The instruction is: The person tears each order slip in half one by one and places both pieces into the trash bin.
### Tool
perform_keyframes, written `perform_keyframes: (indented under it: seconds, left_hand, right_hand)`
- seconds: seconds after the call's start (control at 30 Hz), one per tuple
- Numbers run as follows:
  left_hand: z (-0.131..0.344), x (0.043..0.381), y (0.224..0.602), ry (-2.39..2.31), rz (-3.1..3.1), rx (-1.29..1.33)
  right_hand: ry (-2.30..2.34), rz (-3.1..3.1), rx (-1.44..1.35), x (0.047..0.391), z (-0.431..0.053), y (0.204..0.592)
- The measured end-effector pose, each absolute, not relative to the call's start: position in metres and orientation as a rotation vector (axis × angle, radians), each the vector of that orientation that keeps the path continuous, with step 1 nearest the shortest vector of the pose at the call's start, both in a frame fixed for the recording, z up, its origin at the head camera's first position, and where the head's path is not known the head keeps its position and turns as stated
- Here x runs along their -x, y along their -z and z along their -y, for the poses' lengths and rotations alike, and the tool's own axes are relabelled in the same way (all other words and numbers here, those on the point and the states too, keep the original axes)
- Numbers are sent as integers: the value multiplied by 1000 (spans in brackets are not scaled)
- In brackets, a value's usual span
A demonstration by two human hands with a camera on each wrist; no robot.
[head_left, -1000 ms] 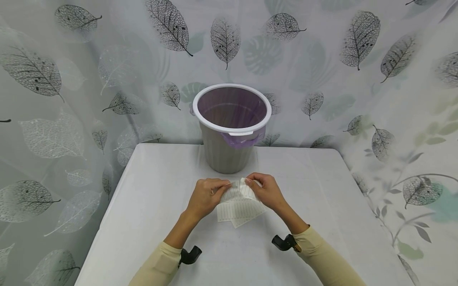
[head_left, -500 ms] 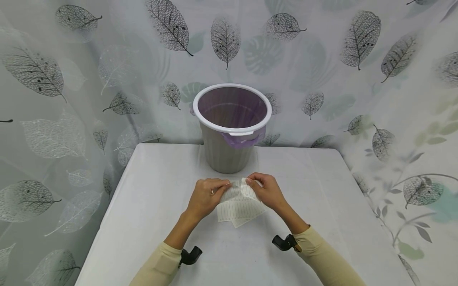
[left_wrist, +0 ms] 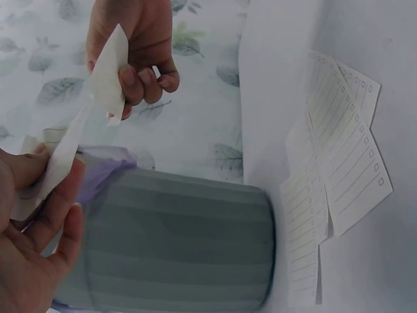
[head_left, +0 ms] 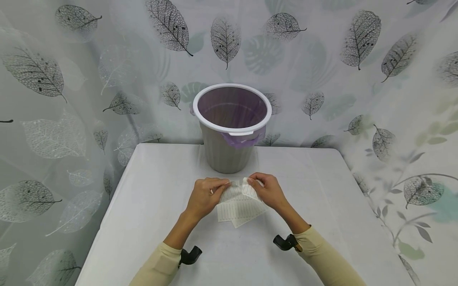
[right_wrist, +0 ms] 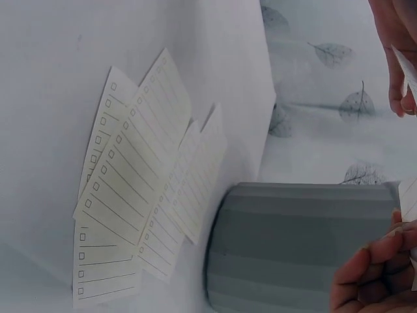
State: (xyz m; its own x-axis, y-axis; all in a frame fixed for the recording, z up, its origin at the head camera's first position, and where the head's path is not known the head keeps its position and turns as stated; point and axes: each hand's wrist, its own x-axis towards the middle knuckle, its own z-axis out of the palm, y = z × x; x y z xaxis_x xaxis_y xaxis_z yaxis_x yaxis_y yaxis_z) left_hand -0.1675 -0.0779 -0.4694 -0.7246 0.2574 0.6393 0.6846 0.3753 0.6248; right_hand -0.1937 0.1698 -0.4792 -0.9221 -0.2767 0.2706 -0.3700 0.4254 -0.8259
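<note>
My left hand [head_left: 203, 198] pinches one part of a lined paper sheet [left_wrist: 62, 160] between thumb and fingers. Another part of the paper [left_wrist: 109, 81] is pinched by my right hand [head_left: 269, 193]. Between the hands the paper narrows to a torn-looking edge; whether the two parts still join, I cannot tell. Below them, several lined paper sheets [right_wrist: 133, 166] with small printed checkboxes lie overlapping on the white table. In the head view the hands and held paper partly cover these sheets [head_left: 243, 210].
A grey waste bin [head_left: 229, 153] with a white rim and a purple liner [head_left: 247, 140] stands just beyond the hands. The white-covered table [head_left: 154, 178] meets leaf-printed curtains [head_left: 229, 47] at the back and sides. Black wrist mounts [head_left: 191, 255] sit at both sleeves.
My right hand has shifted slightly to the right with its part of the paper. The left hand, the sheets on the table and the bin look nearly unchanged.
</note>
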Motion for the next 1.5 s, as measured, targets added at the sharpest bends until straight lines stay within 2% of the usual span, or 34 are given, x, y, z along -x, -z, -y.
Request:
perform_keyframes:
  seconds: [0.43,0.6,0.77,0.97,1.13,1.5]
  left_hand:
    - [82,167,465,1363,2164,814]
    - [87,171,457,1371,2144,816]
    - [92,181,437,1356,2104,833]
    - [97,202,396,1313,2025,848]
    - [103,231,366,1282,2015,806]
    - [103,286,316,1273,2097,685]
  right_hand:
    - [-1517,2577,-569,194,-175,481]
    - [-1523,2563,-549,195,-180,471]
    - [-1605,2476,-559,198,-179,440]
    - [-1590,2359,-629,207,-169,390]
    - [-1557,2273,-705,232,-167,363]
    - [-1410,2270,-678,290,-157,309]
